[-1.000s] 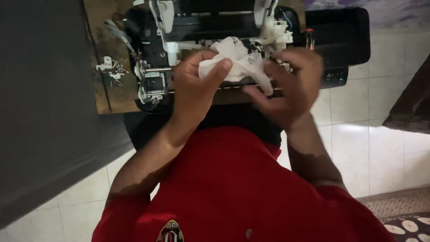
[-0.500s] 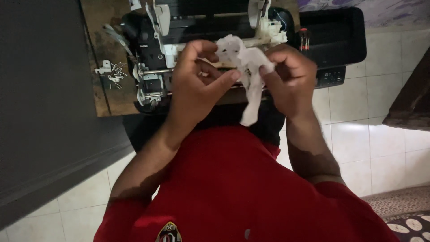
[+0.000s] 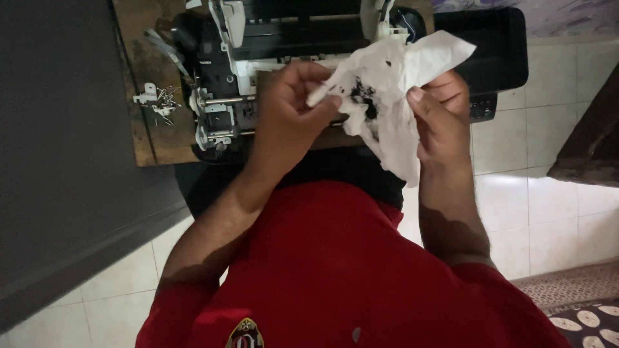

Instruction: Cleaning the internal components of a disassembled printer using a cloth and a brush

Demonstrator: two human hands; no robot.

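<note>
Both my hands hold a white tissue (image 3: pixel 412 71) stained with black ink at its middle. My left hand (image 3: pixel 290 113) pinches a twisted corner of it between thumb and fingers. My right hand (image 3: pixel 442 113) grips the other side, with the sheet draped over its fingers and hanging down. The tissue is spread out just above a black, opened-up printer (image 3: pixel 284 38) with white plastic parts showing, which stands on a worn wooden board (image 3: pixel 145 77). My red shirt (image 3: pixel 335 270) fills the lower part of the view.
A small heap of screws and a white bracket (image 3: pixel 158 100) lies on the board's left part. A black printer cover (image 3: pixel 493 45) sits at the right. A dark wall (image 3: pixel 58 142) runs along the left, white floor tiles (image 3: pixel 548 193) lie at the right, and a patterned rug (image 3: pixel 580 309) lies at the bottom right.
The tissue was crumpled between my hands; now it is pulled open and raised to the right, showing the black stain. My hands have moved apart.
</note>
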